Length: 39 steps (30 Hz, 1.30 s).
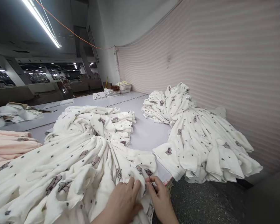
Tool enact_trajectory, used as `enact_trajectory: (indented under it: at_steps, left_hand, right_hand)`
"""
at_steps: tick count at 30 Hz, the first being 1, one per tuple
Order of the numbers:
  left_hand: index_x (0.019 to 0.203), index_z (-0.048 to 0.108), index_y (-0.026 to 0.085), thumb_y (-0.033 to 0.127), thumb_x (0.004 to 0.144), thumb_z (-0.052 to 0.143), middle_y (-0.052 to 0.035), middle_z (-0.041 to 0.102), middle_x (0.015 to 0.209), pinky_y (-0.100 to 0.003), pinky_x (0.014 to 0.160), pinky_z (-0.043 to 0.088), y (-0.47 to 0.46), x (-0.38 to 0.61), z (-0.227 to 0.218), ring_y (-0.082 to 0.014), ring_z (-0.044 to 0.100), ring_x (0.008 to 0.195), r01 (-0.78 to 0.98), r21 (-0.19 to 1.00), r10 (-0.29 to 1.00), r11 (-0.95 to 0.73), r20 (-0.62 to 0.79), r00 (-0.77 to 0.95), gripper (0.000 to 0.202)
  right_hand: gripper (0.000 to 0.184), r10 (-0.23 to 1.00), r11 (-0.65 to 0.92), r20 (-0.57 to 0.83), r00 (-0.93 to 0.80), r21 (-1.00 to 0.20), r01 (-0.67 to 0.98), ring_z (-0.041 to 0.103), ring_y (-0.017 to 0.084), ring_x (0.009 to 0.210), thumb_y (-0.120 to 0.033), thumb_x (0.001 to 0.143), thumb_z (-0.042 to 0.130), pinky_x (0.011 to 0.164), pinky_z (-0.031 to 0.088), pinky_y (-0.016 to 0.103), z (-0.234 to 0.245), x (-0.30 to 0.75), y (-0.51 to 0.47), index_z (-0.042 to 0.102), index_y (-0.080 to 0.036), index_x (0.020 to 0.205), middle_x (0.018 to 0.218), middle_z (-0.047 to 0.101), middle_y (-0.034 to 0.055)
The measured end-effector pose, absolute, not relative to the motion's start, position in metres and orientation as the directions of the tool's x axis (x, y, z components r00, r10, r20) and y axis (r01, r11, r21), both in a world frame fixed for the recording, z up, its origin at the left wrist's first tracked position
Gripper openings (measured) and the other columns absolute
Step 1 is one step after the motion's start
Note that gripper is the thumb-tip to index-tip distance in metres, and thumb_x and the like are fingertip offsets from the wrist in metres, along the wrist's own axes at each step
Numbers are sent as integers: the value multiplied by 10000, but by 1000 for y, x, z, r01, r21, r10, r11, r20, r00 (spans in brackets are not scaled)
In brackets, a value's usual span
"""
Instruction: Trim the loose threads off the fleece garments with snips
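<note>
A large gathered heap of white fabric (84,155), printed with small dark dots and greyish-purple animal figures, spreads over the near part of the table. My left hand (124,199) rests at its front right edge, fingers curled and closed on the cloth. Just to the right, my right hand (160,196) is closed, thumb and forefinger pinched together at the fabric's edge. A thin dark tool (154,186) shows between its fingers; its exact kind is too small to make out.
A second heap of the same printed fabric (196,137) lies right, overhanging the table edge. Pink fabric (11,144) is at left. Farther back are crumpled white pieces (18,113) and folded stacks (112,92). A striped curtain (200,56) hangs along the right.
</note>
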<state>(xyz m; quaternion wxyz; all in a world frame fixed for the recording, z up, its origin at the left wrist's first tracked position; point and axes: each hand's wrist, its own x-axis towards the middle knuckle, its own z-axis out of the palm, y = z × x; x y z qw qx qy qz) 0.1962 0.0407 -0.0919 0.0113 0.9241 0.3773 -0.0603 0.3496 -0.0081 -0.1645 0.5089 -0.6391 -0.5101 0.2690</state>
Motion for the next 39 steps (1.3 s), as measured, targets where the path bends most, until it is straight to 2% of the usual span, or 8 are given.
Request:
enact_trajectory:
  at_steps: [3, 6, 11, 17, 22, 29, 36, 39]
  left_hand:
    - [951, 595, 186, 33, 733, 457, -91, 630, 1003, -377, 629, 524, 45, 196, -102, -252, 660, 725, 685, -48, 684, -727, -135, 717, 300]
    - [999, 584, 184, 21, 715, 449, -94, 635, 993, -385, 635, 524, 47, 196, -110, -261, 660, 736, 674, -29, 670, -739, -135, 730, 354]
    - [1003, 576, 203, 1, 703, 437, -85, 632, 1031, -370, 684, 514, 46, 190, -107, -234, 648, 748, 643, 33, 636, -765, -109, 764, 388]
    - [985, 556, 215, 169, 829, 454, -20, 636, 912, -262, 746, 476, 53, 166, -79, -182, 594, 820, 565, 690, 781, -454, 3, 624, 192]
    - [1007, 648, 218, 378, 840, 524, -35, 660, 1068, -334, 955, 406, 60, 165, -64, -252, 551, 1067, 431, 893, 798, -132, -162, 581, 263]
    - [863, 636, 211, 398, 820, 554, 14, 666, 845, -297, 848, 454, 59, 167, -60, -213, 588, 897, 236, 959, 852, 157, -253, 459, 208]
    - [993, 643, 220, 379, 797, 617, -22, 659, 1026, -294, 917, 421, 62, 162, -64, -230, 552, 1043, 300, 953, 828, -50, -129, 546, 254]
    - [898, 666, 187, 358, 823, 567, -35, 687, 932, -292, 864, 448, 61, 164, -66, -231, 593, 948, 314, 945, 847, -89, -94, 523, 211]
  right_hand:
    - [276, 913, 20, 167, 373, -930, 368, 642, 235, 998, -210, 848, 459, 877, 498, 334, -173, 355, -9, 626, -205, 1069, 1066, 692, 71]
    - [465, 915, 1, 171, 366, -907, 422, 542, 277, 1187, -109, 730, 499, 966, 444, 391, -186, 359, -11, 628, -232, 1160, 1308, 577, 81]
    - [237, 895, 55, 236, 378, -900, 433, 643, 238, 988, -180, 826, 479, 846, 503, 322, -178, 358, -10, 668, -194, 967, 1039, 694, 90]
    - [164, 874, 158, 331, 355, -885, 437, 651, 179, 821, -294, 904, 476, 715, 501, 227, -139, 350, -6, 612, -203, 916, 872, 680, 39]
    - [96, 829, 173, 396, 395, -853, 492, 619, 191, 785, -278, 896, 479, 692, 487, 259, -129, 335, 3, 555, -219, 892, 847, 622, 40]
    - [160, 755, 387, 552, 356, -812, 437, 629, 207, 898, -320, 859, 580, 763, 486, 247, -132, 310, -1, 613, -250, 998, 945, 652, 53]
    - [184, 841, 242, 373, 393, -908, 343, 638, 156, 666, -355, 921, 471, 611, 462, 201, -132, 296, 9, 589, -224, 870, 738, 661, 5]
    - [198, 867, 247, 334, 370, -932, 264, 629, 153, 653, -384, 917, 475, 587, 461, 196, -129, 297, 10, 573, -219, 869, 723, 644, 1]
